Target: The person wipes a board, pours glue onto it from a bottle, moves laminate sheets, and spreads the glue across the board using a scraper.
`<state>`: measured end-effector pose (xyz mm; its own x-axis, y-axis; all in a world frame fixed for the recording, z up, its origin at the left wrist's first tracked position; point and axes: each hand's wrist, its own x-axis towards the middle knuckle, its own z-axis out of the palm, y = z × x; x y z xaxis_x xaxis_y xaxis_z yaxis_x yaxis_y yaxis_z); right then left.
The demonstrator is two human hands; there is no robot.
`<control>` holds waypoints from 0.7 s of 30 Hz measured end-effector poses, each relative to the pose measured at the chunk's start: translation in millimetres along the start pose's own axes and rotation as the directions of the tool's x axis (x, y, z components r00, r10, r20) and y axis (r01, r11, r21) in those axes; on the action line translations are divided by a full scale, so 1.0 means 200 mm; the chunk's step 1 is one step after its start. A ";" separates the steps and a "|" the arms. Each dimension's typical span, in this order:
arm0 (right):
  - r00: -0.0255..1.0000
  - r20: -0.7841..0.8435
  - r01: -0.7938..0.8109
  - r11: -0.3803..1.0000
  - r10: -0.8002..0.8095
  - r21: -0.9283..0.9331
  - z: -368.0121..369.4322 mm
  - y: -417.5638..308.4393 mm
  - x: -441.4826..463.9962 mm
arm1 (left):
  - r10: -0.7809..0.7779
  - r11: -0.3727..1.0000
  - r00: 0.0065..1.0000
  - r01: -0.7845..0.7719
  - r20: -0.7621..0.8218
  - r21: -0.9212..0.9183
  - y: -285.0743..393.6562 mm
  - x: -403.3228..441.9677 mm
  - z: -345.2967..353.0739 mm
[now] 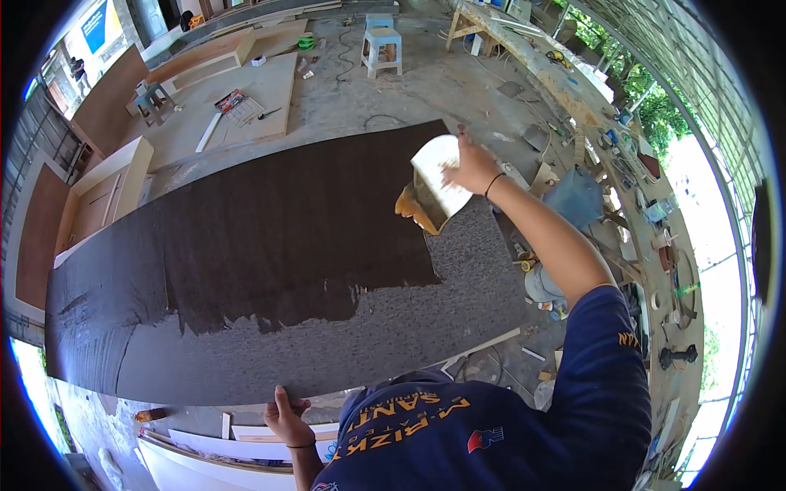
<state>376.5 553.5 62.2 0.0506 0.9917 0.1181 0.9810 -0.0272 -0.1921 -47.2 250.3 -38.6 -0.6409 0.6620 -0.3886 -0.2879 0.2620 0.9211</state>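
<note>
A large dark sheet (270, 229) stretches across the middle of the view. Part of it is smooth dark brown with a ragged lower border; the strip nearest me is greyer and speckled, and its left end looks wet and streaky. My right hand (473, 166) is closed on a curved white piece (442, 164), smeared brown, with an amber, sticky-looking lower edge, over the sheet's right end. Whether that edge touches the sheet I cannot tell. My left hand (286, 417) grips the sheet's near edge, thumb on top and fingers partly hidden.
Wooden cabinet frames (110, 192) stand at left. A blue stool (381, 45) is on the concrete floor behind. Along the right runs a cluttered workbench (606, 123), with a blue container (575, 196) beside my right arm. White panels (221, 446) lie below the sheet.
</note>
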 end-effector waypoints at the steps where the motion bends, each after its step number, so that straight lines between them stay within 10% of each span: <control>1: 0.979 -0.178 0.091 0.994 -0.101 -0.062 0.01 0.05 0.01 | -0.011 1.000 1.000 0.011 0.018 -0.008 0.00 0.01 -0.01; 8: 0.954 0.095 0.278 0.958 -0.284 0.071 0.01 -0.51 -0.48 | -0.036 0.999 0.999 0.036 0.021 -0.029 -0.01 0.02 -0.01; 21: 0.983 -0.109 -0.161 0.979 0.148 -0.124 0.10 0.09 0.32 | -0.061 0.997 0.997 0.059 -0.041 -0.048 -0.02 0.01 0.00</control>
<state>393.7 619.1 47.1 0.2157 0.9570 0.1941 0.9755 -0.2023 -0.0867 -47.1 251.2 -43.3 -0.6504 0.6157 -0.4447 -0.3588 0.2670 0.8944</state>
